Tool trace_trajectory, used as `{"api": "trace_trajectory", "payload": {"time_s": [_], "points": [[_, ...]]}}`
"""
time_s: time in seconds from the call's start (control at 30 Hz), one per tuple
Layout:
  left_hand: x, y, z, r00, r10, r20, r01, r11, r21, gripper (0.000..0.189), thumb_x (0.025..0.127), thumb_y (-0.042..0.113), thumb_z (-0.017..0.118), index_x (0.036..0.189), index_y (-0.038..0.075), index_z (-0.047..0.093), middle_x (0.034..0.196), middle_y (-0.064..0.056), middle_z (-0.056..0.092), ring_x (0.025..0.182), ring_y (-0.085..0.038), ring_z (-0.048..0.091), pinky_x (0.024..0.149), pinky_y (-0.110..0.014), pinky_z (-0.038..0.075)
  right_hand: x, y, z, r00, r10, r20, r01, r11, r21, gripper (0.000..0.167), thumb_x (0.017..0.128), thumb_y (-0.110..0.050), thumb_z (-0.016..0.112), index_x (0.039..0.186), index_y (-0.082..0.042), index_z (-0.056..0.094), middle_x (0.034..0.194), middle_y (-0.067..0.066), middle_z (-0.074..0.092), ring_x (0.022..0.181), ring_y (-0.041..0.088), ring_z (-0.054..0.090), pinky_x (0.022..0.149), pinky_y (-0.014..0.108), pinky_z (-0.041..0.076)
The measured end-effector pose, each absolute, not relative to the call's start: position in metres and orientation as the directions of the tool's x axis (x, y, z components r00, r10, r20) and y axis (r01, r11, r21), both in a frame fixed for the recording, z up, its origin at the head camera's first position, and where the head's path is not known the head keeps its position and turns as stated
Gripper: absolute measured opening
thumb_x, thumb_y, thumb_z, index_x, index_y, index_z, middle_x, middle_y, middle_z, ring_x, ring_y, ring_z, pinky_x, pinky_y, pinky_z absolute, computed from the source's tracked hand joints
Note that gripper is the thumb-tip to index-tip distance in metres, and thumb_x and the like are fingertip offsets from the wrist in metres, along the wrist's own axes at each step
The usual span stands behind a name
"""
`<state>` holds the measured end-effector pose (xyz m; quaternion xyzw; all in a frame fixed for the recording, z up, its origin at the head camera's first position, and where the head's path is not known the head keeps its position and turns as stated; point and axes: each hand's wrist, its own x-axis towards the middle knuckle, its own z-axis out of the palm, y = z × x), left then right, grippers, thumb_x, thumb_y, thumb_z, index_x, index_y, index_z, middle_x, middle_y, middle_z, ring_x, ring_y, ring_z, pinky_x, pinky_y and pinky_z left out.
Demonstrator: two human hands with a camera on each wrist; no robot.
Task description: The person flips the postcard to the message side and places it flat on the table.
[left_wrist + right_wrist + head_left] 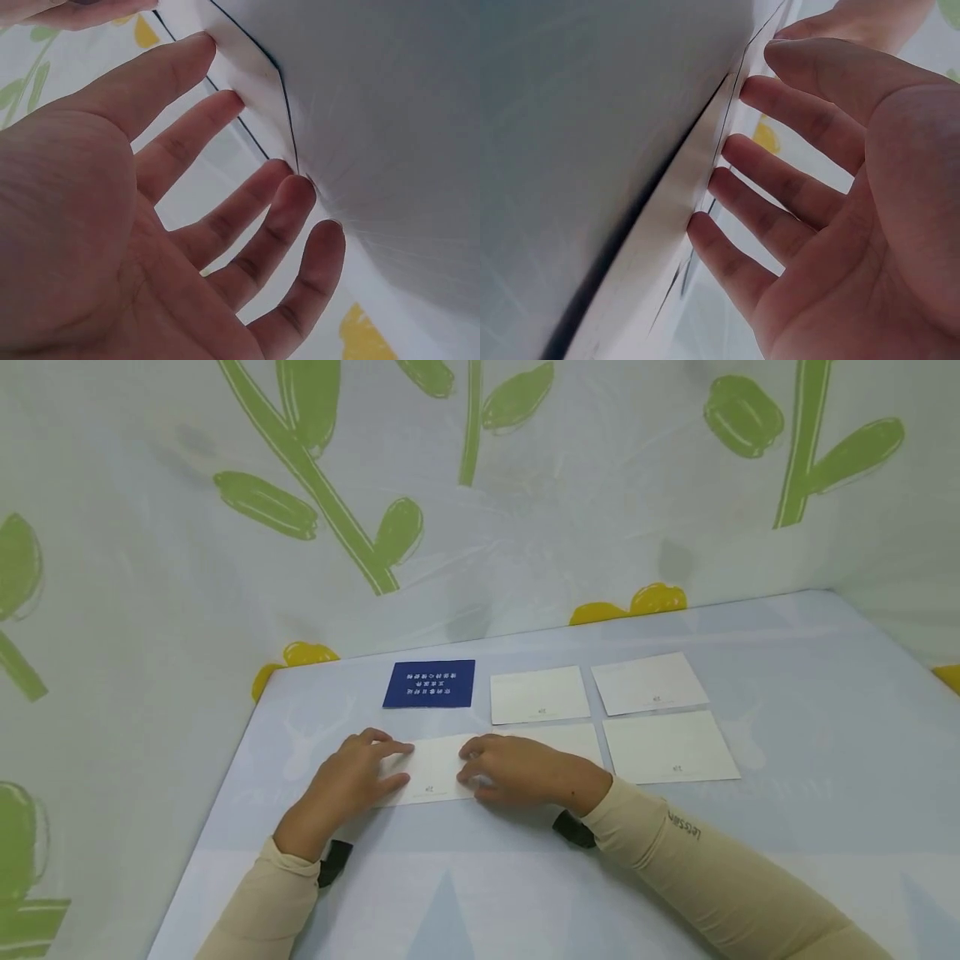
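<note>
A white card [435, 764] with a small printed mark near its front edge lies flat between the two hands. The fingertips and thumb of my left hand [348, 781] rest on its left end, the fingers spread and fairly straight. At its right end, the fingertips of my right hand [528, 770] press down on the card. That hand partly covers another white card [573, 740] just to the right. In the left wrist view, the left fingertips [289, 187] stand along the card's edge. The right fingertips [731, 146] touch down on the card surface in the right wrist view.
Behind the hands lies a dark blue card [429, 685] with white lettering. Further white cards lie to the right: one at the back [536, 693], a back-right card [648, 683] and a front-right card [667, 747]. A leaf-patterned cloth [525, 535] hangs behind the pale table [510, 893].
</note>
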<state>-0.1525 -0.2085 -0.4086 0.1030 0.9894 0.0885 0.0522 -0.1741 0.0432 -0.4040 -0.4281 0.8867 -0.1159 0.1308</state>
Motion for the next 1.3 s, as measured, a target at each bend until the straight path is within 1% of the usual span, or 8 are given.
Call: {"api": "trace_trajectory", "payload": {"time_s": [0.13,0.23,0.4,0.5,0.7,0.93,1.17,1.3], "points": [[-0.154,-0.212,-0.408,-0.967,0.248,-0.060,0.234,0.955,0.180,0.047,0.086,0.032,0.079,0.130,0.019,0.068,0.137,-0.018,0.056,0.119,-0.040,0.057,0.093,-0.054,0.054,-0.175,0.044,-0.404,-0.596,-0.792,-0.132,-0.728,0.602,-0.327,0.029,0.096,-0.020,0.066,0.125,-0.019,0.072,0.141,0.006,0.059,0.133,0.022,0.054,0.111,0.035,0.045],[-0.159,-0.216,-0.404,-0.971,0.237,-0.026,0.227,0.951,0.208,0.050,0.087,0.033,0.078,0.133,0.018,0.066,0.146,-0.020,0.050,0.126,-0.043,0.053,0.097,-0.057,0.052,-0.175,0.046,-0.404,-0.596,-0.793,-0.126,-0.727,0.600,-0.334,0.028,0.096,-0.019,0.065,0.124,-0.017,0.072,0.140,0.007,0.060,0.133,0.022,0.054,0.111,0.036,0.045],[-0.175,-0.214,-0.396,-0.985,0.174,0.012,0.171,0.950,0.263,0.053,0.091,0.034,0.073,0.140,0.019,0.058,0.152,-0.019,0.043,0.135,-0.043,0.046,0.106,-0.065,0.042,-0.176,0.047,-0.406,-0.609,-0.783,-0.126,-0.713,0.610,-0.346,0.028,0.096,-0.020,0.065,0.124,-0.017,0.072,0.140,0.007,0.059,0.133,0.022,0.054,0.112,0.036,0.044],[-0.188,-0.210,-0.392,-0.984,0.177,0.005,0.172,0.948,0.268,0.055,0.093,0.034,0.071,0.143,0.019,0.054,0.153,-0.019,0.043,0.137,-0.043,0.043,0.108,-0.068,0.037,-0.177,0.048,-0.407,-0.613,-0.779,-0.129,-0.702,0.613,-0.363,0.028,0.097,-0.020,0.065,0.123,-0.017,0.072,0.140,0.006,0.059,0.133,0.022,0.054,0.112,0.036,0.044],[-0.216,-0.205,-0.388,-0.977,0.206,-0.053,0.186,0.947,0.262,0.063,0.094,0.035,0.069,0.150,0.019,0.044,0.155,-0.019,0.039,0.140,-0.044,0.040,0.110,-0.068,0.033,-0.178,0.046,-0.409,-0.605,-0.787,-0.117,-0.712,0.602,-0.361,0.026,0.098,-0.021,0.063,0.123,-0.017,0.072,0.138,0.006,0.060,0.131,0.023,0.055,0.112,0.036,0.044],[-0.242,-0.203,-0.393,-0.965,0.204,-0.164,0.151,0.946,0.287,0.071,0.094,0.035,0.069,0.155,0.021,0.036,0.161,-0.018,0.031,0.144,-0.045,0.035,0.113,-0.066,0.032,-0.177,0.045,-0.407,-0.603,-0.788,-0.129,-0.711,0.603,-0.361,0.026,0.099,-0.022,0.063,0.123,-0.018,0.072,0.139,0.005,0.060,0.131,0.022,0.055,0.112,0.036,0.044],[-0.261,-0.199,-0.402,-0.940,0.196,-0.280,0.123,0.958,0.259,0.083,0.092,0.047,0.068,0.160,0.028,0.025,0.169,-0.013,0.011,0.151,-0.047,0.018,0.114,-0.070,0.025,-0.177,0.044,-0.405,-0.599,-0.789,-0.138,-0.714,0.604,-0.355,0.027,0.099,-0.023,0.063,0.124,-0.019,0.071,0.140,0.005,0.059,0.132,0.022,0.054,0.112,0.036,0.044],[-0.267,-0.198,-0.407,-0.917,0.200,-0.344,0.115,0.960,0.254,0.087,0.091,0.052,0.065,0.161,0.029,0.019,0.169,-0.013,0.000,0.155,-0.043,0.004,0.116,-0.070,0.020,-0.177,0.043,-0.404,-0.600,-0.788,-0.142,-0.710,0.605,-0.360,0.026,0.099,-0.022,0.063,0.124,-0.019,0.071,0.140,0.005,0.059,0.132,0.022,0.054,0.113,0.036,0.044]]}}
